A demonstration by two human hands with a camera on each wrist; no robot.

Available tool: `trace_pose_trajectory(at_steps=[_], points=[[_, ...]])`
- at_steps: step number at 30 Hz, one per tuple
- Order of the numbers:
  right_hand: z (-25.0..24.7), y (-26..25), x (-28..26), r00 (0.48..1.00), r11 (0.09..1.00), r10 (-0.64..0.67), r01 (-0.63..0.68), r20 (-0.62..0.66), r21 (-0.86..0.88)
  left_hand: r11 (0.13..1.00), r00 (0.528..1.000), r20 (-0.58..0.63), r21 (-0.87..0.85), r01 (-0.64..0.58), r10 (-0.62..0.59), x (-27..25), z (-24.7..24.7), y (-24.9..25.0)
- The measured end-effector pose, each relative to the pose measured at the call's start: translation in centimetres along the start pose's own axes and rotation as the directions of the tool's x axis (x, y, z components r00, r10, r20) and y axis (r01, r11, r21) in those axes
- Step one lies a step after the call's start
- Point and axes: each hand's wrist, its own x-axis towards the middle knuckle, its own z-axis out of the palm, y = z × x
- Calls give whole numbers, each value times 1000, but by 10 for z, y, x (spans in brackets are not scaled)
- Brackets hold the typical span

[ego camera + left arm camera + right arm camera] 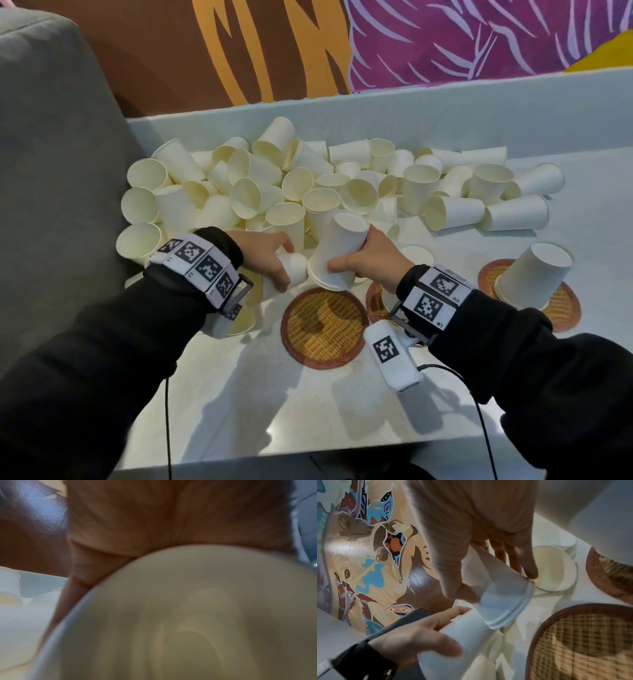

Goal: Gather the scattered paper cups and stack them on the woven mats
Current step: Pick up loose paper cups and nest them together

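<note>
Several white paper cups point(260, 192) lie heaped at the back left of the table. My right hand point(356, 257) grips a small nested stack of cups point(337, 253), mouth down and tilted, just above the far edge of the left woven mat point(323, 327). In the right wrist view thumb and fingers pinch this stack point(503, 596) near its rims. My left hand point(286, 265) holds a cup point(296, 267) sideways, its base close to the stack. The cup's open inside point(188, 615) fills the left wrist view. An inverted stack point(532, 274) stands on the right mat point(565, 311).
A middle mat point(376, 301) is mostly hidden under my right wrist, with an upright cup point(556, 568) beside it. A grey cushion point(51, 154) borders the table on the left, and a low white ledge point(411, 113) with a painted wall runs behind the cups.
</note>
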Motion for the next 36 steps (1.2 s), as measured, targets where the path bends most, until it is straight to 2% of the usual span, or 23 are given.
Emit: trace_pose_trajectory(at_steps=[4,8,13,16,20,23,26,30,33,36], points=[[2,6,-4,995,987,48,-35,82,-155,987,989,-141,-156,28,-50,-2,-8,-2],[20,22,-15,962,969,96,-32,254,-246,907,959,-278,-415,-76,-47,0,-5,1],[33,33,-18,962,943,81,11,262,-331,626,923,-380,-733,-266,-53,1,5,16],[24,17,-21,965,973,48,14,258,-232,453,887,-450,-815,-361,-103,-2,2,23],[-1,-25,-23,995,994,-68,73,67,-76,303,853,-477,-862,-407,-211,-4,-6,33],[-18,-42,-21,993,991,-120,120,14,-50,231,863,-460,-881,-414,-208,-4,-10,45],[-39,-46,-18,991,980,-120,129,66,-150,267,856,-477,-867,-420,-202,-4,-9,57],[-71,-46,-19,986,973,-42,77,159,-218,415,839,-524,-803,-428,-149,-1,-3,83],[-86,-41,-21,991,974,-66,88,112,-207,602,788,-616,-635,-485,-15,-2,3,109],[-95,-30,-24,997,979,-49,59,53,-195,721,759,-618,-428,-545,207,1,11,132]])
